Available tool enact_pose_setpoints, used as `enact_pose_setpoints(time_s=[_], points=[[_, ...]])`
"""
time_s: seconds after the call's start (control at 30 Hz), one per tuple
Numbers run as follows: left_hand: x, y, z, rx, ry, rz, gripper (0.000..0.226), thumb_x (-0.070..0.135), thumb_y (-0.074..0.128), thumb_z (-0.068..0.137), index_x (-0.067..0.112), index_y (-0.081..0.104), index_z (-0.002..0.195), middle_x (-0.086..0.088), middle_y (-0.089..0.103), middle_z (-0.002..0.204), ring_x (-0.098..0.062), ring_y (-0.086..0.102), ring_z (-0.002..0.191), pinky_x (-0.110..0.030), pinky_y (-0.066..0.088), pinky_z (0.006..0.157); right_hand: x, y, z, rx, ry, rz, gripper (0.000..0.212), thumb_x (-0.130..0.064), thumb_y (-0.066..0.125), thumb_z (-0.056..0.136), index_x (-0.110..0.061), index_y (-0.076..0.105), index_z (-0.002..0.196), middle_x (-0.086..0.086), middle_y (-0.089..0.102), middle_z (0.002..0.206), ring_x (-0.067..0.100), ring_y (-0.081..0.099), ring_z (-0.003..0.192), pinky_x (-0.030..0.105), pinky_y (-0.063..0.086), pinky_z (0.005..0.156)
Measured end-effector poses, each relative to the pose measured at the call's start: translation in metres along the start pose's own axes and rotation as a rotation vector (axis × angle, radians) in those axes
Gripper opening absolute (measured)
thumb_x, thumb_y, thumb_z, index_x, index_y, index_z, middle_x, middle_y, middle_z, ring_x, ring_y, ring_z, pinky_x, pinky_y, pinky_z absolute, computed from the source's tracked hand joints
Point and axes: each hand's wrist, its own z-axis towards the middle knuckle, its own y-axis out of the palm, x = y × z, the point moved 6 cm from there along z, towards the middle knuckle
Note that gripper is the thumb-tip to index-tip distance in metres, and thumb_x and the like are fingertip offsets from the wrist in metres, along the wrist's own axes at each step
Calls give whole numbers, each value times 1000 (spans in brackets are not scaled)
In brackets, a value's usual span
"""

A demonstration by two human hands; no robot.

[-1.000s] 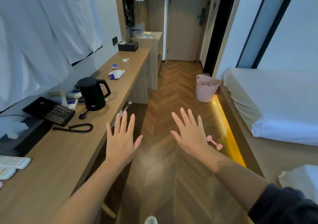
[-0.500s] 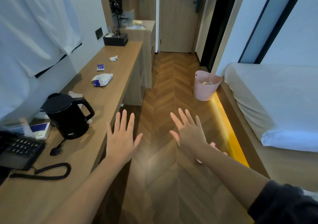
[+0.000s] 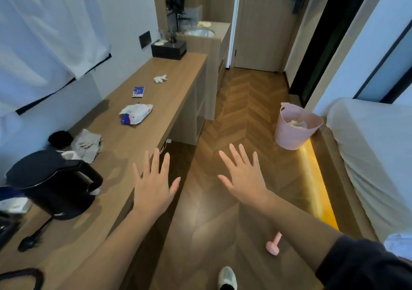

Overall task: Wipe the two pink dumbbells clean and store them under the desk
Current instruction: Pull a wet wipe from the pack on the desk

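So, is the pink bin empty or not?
Not empty. Crumpled whitish material lies inside the bin, showing above its front rim; what it is, I cannot tell.

I get a single view, from the wide-angle camera worn on the person's head, facing forward and tilted well down along the room. It sits close above the arms: the left hand (image 3: 153,187) and right hand (image 3: 244,176) fill the middle of the frame, backs up and fingers spread, with the forearms coming in from the bottom edge. Left of the left hand the desk (image 3: 169,93) runs away from me. Past the fingertips the floor (image 3: 243,116) leads to the door (image 3: 260,22), far off. Right of the right hand lies the bed (image 3: 367,144). Under the right forearm, nearly beneath the lens, I see a pink dumbbell (image 3: 272,246) and a shoe (image 3: 227,276)
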Motion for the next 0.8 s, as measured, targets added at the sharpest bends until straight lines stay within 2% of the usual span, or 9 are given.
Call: enact_pose_setpoints(time_s=[0.17,0.37,0.5,0.67,0.8], points=[[4,11,66,-23,-115,34,79,69,24,94,26,10,158,-8,-2,167,-33,-7,153,-58,1,119,22,12,87,-34,-123,11,69,-67,22,97,-37,3,156,2,-1,166,30,-6,152,58,-2,118],[-7,30,115,-51,-224,54,80,70,25,91,25,20,157,-8,6,167,-33,-2,153,-58,-2,117,16,28,164,-83,-225,76,69,-65,24,97,-36,3,156,2,-3,166,27,-8,152,58,0,118],[-31,54,157,-96,-279,49,78,69,26,94,26,15,158,-7,1,167,-31,-8,152,-59,-1,118,0,44,217,-125,-296,79,69,-65,24,97,-37,1,156,0,-7,166,27,-11,152,58,0,120],[-68,82,227,-119,-312,61,76,66,21,96,25,12,159,-8,2,167,-31,-5,153,-59,4,120,-16,57,301,-152,-335,103,69,-64,28,98,-38,3,156,-1,-7,166,25,-11,152,57,0,121],[-99,101,280,-173,-362,27,75,66,25,96,25,16,158,-9,5,167,-30,-4,153,-59,1,120,-31,66,367,-221,-358,99,69,-62,30,99,-36,3,157,0,-6,166,26,-11,152,57,0,121]])
